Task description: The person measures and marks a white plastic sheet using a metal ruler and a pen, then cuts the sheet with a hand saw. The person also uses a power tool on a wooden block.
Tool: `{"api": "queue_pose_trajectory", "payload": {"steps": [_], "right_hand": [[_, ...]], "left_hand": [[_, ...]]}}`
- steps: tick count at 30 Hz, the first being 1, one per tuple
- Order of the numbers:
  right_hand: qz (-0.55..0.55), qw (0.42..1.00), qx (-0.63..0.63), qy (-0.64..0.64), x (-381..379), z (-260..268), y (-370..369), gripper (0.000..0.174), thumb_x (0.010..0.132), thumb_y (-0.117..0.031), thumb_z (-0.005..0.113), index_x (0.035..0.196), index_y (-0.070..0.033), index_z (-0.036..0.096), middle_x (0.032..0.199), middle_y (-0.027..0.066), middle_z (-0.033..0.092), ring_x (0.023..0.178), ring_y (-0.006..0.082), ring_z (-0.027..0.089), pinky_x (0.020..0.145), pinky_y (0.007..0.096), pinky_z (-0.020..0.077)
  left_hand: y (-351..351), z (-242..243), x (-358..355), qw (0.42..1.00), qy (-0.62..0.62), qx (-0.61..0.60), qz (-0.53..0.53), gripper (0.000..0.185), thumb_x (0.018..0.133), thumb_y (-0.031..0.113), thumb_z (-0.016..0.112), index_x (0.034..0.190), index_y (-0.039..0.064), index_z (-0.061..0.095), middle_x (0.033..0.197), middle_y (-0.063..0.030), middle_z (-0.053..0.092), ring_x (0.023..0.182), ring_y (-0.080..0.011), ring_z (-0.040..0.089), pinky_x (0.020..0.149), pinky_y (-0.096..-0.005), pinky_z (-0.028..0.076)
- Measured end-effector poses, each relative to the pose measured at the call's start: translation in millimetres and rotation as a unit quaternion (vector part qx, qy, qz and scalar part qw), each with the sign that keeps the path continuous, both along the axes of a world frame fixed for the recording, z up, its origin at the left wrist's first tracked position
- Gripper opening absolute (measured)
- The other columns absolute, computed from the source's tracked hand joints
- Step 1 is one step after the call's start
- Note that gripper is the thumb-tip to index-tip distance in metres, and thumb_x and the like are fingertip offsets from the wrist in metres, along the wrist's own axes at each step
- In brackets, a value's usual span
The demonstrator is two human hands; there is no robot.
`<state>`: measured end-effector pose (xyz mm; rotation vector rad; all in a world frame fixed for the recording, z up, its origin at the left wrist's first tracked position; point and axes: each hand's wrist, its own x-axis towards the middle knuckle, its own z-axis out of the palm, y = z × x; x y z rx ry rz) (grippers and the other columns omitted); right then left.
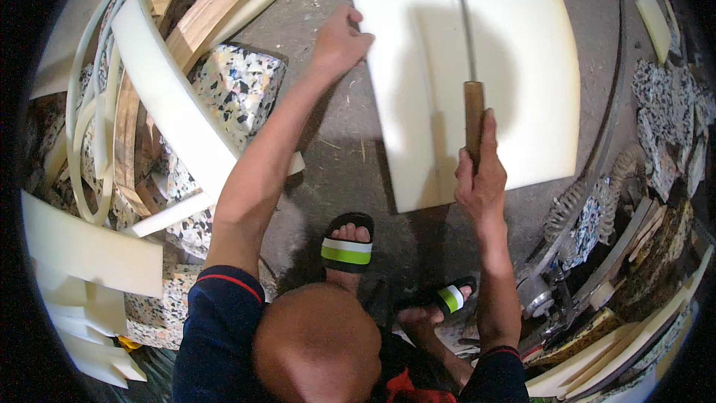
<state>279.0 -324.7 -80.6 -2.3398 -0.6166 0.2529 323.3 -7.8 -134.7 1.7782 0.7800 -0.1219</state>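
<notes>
A large white foam sheet [537, 95] lies on the floor before me. My left hand [344, 39] is at its left edge, with thumb and curled fingers around the rim; some fingertips are hidden. My right hand [482, 179] is wrapped about the wooden handle [474, 106] of a long, thin-bladed knife. Its narrow metal blade [465, 17] points away from me above the sheet and runs out of the top of the view. A shadow of hand and tool falls across the foam.
Curved wooden pieces [212, 8], a white foam strip [173, 84] and a speckled rebonded foam block [243, 84] crowd the left. Along the right lie a dark curved strip [607, 106], a coiled air hose [565, 212] and foam scraps [663, 117]. My sandalled feet [347, 240] are near the sheet.
</notes>
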Motion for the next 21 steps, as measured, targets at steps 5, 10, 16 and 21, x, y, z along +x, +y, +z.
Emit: {"api": "queue_pose_trajectory", "payload": {"steps": [5, 10, 16, 21], "right_hand": [[0.007, 0.998, -0.022, 0.067, -5.3, -7.6, 30.5, 0.076, 0.095, 0.004, 0.053, 0.162, -0.020, 0.024, 0.094, 0.0201, 0.063, 0.080, 0.0273, 0.064, 0.076, 0.0420, 0.0521], [-0.007, 0.997, -0.063, 0.050, 7.2, -20.3, 56.7, 0.077, 0.094, 0.004, 0.054, 0.161, -0.021, 0.025, 0.085, 0.0165, 0.060, 0.073, 0.0272, 0.060, 0.072, 0.0435, 0.0511], [0.002, 0.998, -0.060, 0.017, 11.2, -31.6, 72.1, 0.078, 0.097, -0.008, 0.057, 0.162, -0.027, 0.019, 0.081, 0.0149, 0.055, 0.063, 0.0297, 0.060, 0.060, 0.0452, 0.0519], [0.017, 0.998, -0.055, 0.008, 11.5, -37.2, 76.4, 0.078, 0.097, -0.008, 0.057, 0.162, -0.026, 0.019, 0.080, 0.0146, 0.055, 0.061, 0.0290, 0.060, 0.057, 0.0445, 0.0520]], "left_hand": [[23.1, -12.4, 9.5, 0.939, -0.095, 0.325, -0.061, 0.054, 0.083, 0.029, 0.077, 0.122, -0.001, 0.054, 0.095, -0.0194, 0.068, 0.090, -0.0325, 0.068, 0.083, -0.0459, 0.053], [47.6, -27.5, 84.9, 0.856, -0.207, 0.436, -0.186, 0.052, 0.098, 0.025, 0.056, 0.142, -0.002, 0.048, 0.148, -0.0277, 0.046, 0.141, -0.0465, 0.036, 0.116, -0.0582, 0.029], [45.4, -57.2, 106.2, 0.825, -0.193, 0.501, -0.174, 0.046, 0.100, 0.021, 0.050, 0.141, 0.000, 0.051, 0.148, -0.0236, 0.048, 0.145, -0.0403, 0.034, 0.119, -0.0564, 0.028], [47.2, -56.4, 104.0, 0.856, -0.193, 0.444, -0.181, 0.046, 0.099, 0.019, 0.050, 0.141, -0.001, 0.050, 0.150, -0.0235, 0.047, 0.145, -0.0425, 0.034, 0.119, -0.0554, 0.027]]}}
